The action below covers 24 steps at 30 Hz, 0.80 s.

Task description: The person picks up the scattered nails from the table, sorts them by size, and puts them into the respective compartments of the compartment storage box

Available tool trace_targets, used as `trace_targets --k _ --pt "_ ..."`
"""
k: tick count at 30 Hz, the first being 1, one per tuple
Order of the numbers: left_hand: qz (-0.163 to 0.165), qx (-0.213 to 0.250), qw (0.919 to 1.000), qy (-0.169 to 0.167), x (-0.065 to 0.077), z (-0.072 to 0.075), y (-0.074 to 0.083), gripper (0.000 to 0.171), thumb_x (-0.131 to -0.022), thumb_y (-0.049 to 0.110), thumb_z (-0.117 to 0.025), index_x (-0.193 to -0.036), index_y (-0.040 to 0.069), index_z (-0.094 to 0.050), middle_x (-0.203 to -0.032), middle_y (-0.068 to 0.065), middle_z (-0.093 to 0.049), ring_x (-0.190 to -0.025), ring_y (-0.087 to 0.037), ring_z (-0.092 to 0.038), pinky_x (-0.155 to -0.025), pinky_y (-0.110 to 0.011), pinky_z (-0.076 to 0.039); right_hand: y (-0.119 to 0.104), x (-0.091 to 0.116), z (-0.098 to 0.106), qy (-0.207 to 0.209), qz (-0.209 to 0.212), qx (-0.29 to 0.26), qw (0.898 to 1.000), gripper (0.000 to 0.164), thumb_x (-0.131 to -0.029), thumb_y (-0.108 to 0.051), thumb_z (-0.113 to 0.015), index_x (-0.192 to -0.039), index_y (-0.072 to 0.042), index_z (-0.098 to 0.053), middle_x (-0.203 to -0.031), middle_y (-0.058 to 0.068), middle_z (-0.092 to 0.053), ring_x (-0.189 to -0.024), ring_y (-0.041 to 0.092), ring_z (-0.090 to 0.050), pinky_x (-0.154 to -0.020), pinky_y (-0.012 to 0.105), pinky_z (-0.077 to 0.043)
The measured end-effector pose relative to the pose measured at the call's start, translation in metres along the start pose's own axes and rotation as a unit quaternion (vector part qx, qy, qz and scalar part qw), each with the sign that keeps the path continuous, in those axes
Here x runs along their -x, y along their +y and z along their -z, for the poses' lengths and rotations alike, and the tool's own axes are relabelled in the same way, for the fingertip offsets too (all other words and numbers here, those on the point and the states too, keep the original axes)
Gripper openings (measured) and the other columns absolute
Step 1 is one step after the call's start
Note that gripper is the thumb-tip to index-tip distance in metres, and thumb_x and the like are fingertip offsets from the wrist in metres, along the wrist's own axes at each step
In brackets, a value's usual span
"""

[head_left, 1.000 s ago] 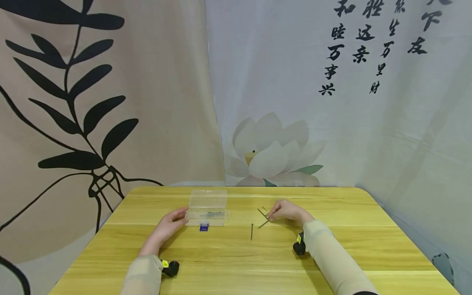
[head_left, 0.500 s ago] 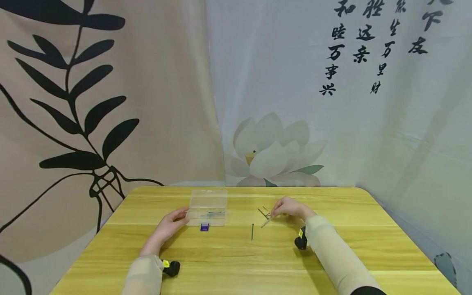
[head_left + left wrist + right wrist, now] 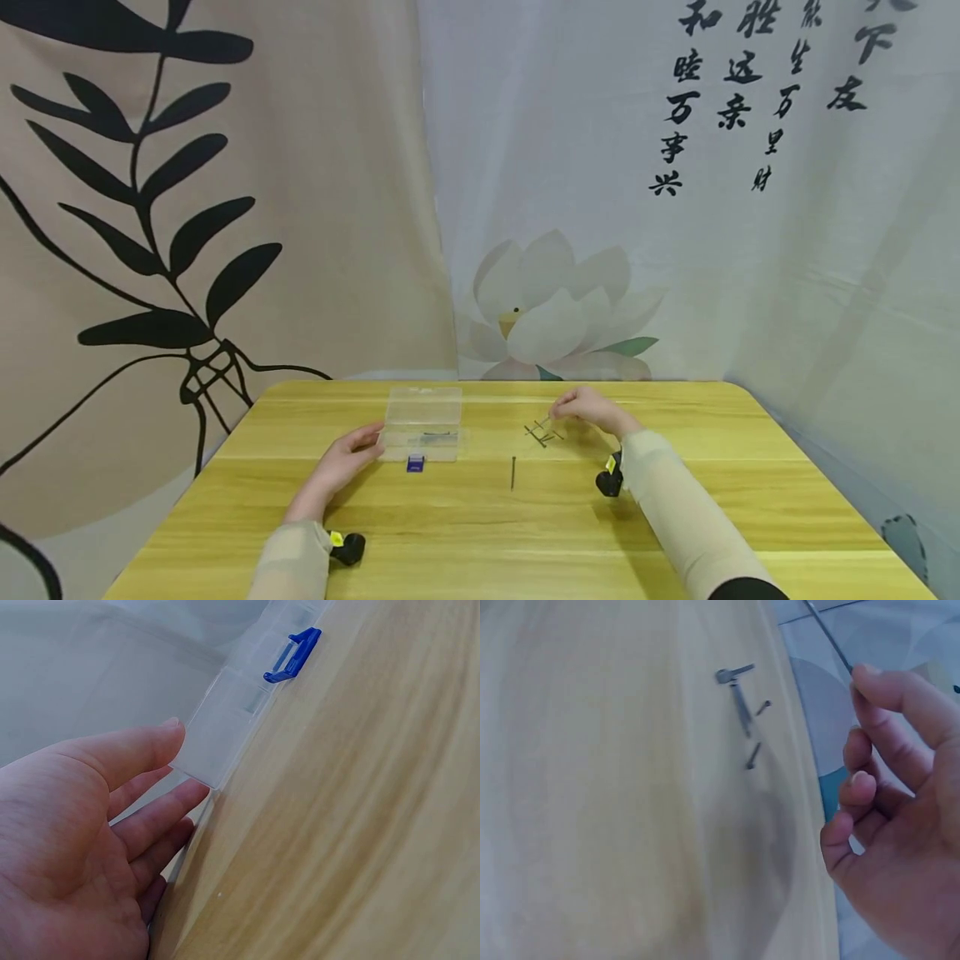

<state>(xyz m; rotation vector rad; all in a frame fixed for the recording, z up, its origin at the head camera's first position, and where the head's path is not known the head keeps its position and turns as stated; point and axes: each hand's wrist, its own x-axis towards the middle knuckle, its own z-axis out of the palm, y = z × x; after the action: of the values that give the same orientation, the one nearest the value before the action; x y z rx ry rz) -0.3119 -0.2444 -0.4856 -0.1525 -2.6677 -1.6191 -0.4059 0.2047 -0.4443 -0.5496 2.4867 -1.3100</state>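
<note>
Lone nail (image 3: 513, 472): lies by itself on the wooden surface (image 3: 450, 542), nearest the person, between the two hands.
Left hand (image 3: 348, 454): relaxed, thumb spread from fingers — tips touching the left end of the box.
Clear box (image 3: 214, 742): open on the surface, blue clasp (image 3: 415, 463) toward the person, something thin and dark inside; box, left hand and lone nail are unchanged from half a second ago.
Loose nails (image 3: 740, 706): a small scatter, right of the box.
Right hand (image 3: 588, 410): narrowed to a pinch on one thin nail, slightly farther away than half a second ago.
Pinched nail (image 3: 829, 635): its free end now points less toward the person; the step looks like picking nails up singly — next calls for a steady pinch, clear of the scatter.
</note>
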Motion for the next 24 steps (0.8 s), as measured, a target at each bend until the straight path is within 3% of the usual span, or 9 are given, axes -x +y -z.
trace_targets --k 13,18,24 --pt "0.002 -0.006 1.0000 0.002 -0.001 0.000 0.001 0.051 -0.098 0.018 -0.060 -0.144 0.003 -0.045 -0.135 -0.024 -0.051 -0.126 -0.039 -0.045 -0.104 -0.053 -0.035 -0.020 -0.011 0.011 0.023 0.002 -0.023 0.999 0.024 -0.091 -0.018 -0.066 -0.104 0.001 -0.074 -0.122 0.017 -0.064 -0.117 0.033 -0.053 -0.097 0.057 -0.041" --pt "0.002 -0.002 1.0000 -0.001 0.002 0.001 0.002 0.051 -0.097 0.017 -0.060 -0.144 0.002 -0.045 -0.136 -0.025 -0.050 -0.127 -0.041 -0.044 -0.103 -0.055 -0.035 -0.024 -0.012 0.011 0.030 0.000 -0.019 0.999 0.017 -0.090 -0.017 -0.067 -0.098 -0.004 -0.076 -0.115 0.014 -0.067 -0.100 0.027 -0.056 -0.089 0.054 -0.043" --pt "0.001 0.001 1.0000 0.002 0.003 0.000 0.001 0.051 -0.096 0.018 -0.062 -0.142 0.002 -0.046 -0.135 -0.025 -0.051 -0.126 -0.040 -0.045 -0.104 -0.055 -0.035 -0.028 -0.015 0.012 0.036 0.002 -0.018 0.999 0.019 -0.089 -0.016 -0.068 -0.099 -0.001 -0.075 -0.102 0.005 -0.070 -0.074 0.021 -0.045 -0.073 0.041 -0.041"
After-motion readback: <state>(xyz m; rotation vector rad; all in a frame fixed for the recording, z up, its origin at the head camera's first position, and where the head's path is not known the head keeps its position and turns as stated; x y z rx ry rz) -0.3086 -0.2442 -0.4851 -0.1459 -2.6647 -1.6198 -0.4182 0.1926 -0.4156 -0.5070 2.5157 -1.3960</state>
